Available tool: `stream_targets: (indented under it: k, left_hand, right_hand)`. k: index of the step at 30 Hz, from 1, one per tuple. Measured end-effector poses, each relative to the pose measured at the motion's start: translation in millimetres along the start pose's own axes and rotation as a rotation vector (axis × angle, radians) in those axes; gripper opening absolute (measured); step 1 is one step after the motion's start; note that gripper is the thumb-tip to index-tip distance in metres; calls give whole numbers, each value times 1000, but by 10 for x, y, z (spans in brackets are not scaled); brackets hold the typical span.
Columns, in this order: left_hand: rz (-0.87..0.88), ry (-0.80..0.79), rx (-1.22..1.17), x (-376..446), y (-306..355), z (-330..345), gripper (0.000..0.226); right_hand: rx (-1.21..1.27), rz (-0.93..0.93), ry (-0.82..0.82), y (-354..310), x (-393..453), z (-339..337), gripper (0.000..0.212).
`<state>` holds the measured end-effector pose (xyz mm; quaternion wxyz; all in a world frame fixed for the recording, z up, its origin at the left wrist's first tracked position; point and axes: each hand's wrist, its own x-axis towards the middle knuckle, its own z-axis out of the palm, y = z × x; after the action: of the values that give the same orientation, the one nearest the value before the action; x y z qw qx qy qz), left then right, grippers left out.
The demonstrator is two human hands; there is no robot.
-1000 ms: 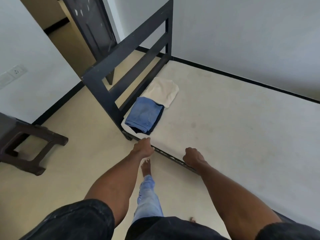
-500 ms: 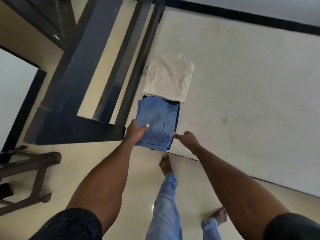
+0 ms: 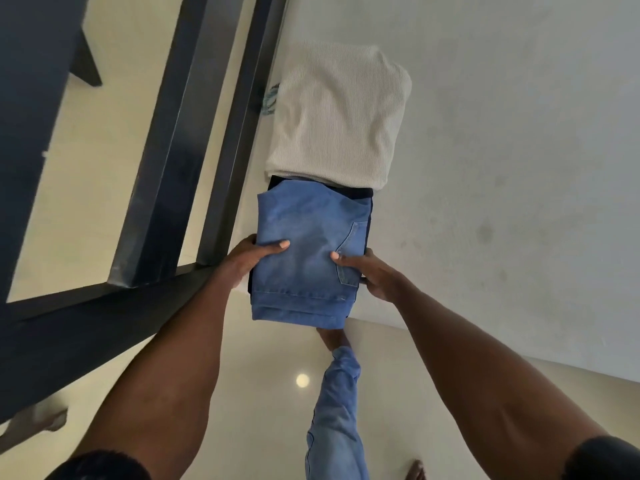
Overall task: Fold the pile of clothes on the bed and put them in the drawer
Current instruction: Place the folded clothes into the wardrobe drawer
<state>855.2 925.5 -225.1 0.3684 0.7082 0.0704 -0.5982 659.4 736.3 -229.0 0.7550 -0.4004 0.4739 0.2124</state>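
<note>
Both hands, left hand (image 3: 242, 261) and right hand (image 3: 367, 271), grip the folded jeans (image 3: 308, 251) at frame centre, thumbs on top, fingers underneath. Folding looks finished; next they likely lift this stack off the bed (image 3: 502, 168) toward the drawer, keeping it level.

Below me the floor (image 3: 104, 140) is pale cream and glossy, and a small round spot of light (image 3: 302, 380) shines on it near my feet. A dark bed frame (image 3: 162, 161) with slanting rails crosses the left half of my view, its thick bottom bar (image 3: 86, 327) running down toward the left corner. To the right stretches the bare white mattress (image 3: 502, 168) (faintly speckled and stained in places). At the far left a dark panel (image 3: 31, 81) stands over the floor.
</note>
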Motion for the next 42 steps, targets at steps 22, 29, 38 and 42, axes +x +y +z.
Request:
stream_targets:
  k: [22, 29, 38, 42]
  left_hand:
    - [-84, -300, -3, -2877, -898, 2295, 55]
    - [-55, -505, 330, -4031, -1644, 3728, 48]
    - [-22, -749, 809, -5054, -2797, 5770, 77]
    - [-9, -854, 1018, -5394, -3228, 6739, 75]
  right_hand:
    - [242, -105, 150, 1808, -3535, -762, 63]
    - [480, -248, 319, 3633, -5147, -1161, 71]
    - [929, -390, 581, 6037, -6758, -1462, 71]
    - [1116, -480, 700, 6864, -7275, -1572, 67]
